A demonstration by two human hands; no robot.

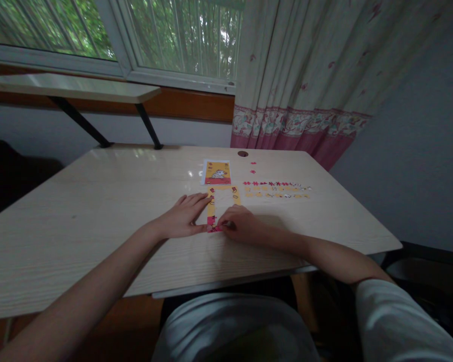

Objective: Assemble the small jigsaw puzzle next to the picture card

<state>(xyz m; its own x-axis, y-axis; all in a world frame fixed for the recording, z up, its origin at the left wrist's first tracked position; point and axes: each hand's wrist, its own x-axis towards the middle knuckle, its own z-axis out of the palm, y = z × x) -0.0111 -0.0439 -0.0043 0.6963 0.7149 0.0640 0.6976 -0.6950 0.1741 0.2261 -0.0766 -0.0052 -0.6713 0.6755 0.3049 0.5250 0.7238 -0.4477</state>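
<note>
Over on the left there's a raised shelf [71, 86] on black legs, sitting on the pale wood-grain desk [98, 211], with a window [184, 40] behind it.

Then comes my left hand [186, 216], palm down, fingers stretched out and thumb well away from them. My fingertips rest on the left strip of the jigsaw border [211, 210], and my thumb is at its near left corner. The border lies between my hands, yellow for most of it and red at the near end, and its long axis looks to run straight away from me. Just past its far edge is a picture card [218, 173] with a cartoon dog on yellow and red.

My right hand [243, 224] is the one that matters here, imo: it's nearer the border's near right corner, and covers it. The fingers are bunched together down by the red near edge, which goes off leftward from their tips. Can't tell if they're pinching a piece, my own knuckles block the view.

Right of that are rows of loose jigsaw pieces [277, 189], red in the far row, mostly yellow nearer me, plus two red pieces [252, 172] set apart further back. Floral curtain [302, 85] hangs behind.
</note>
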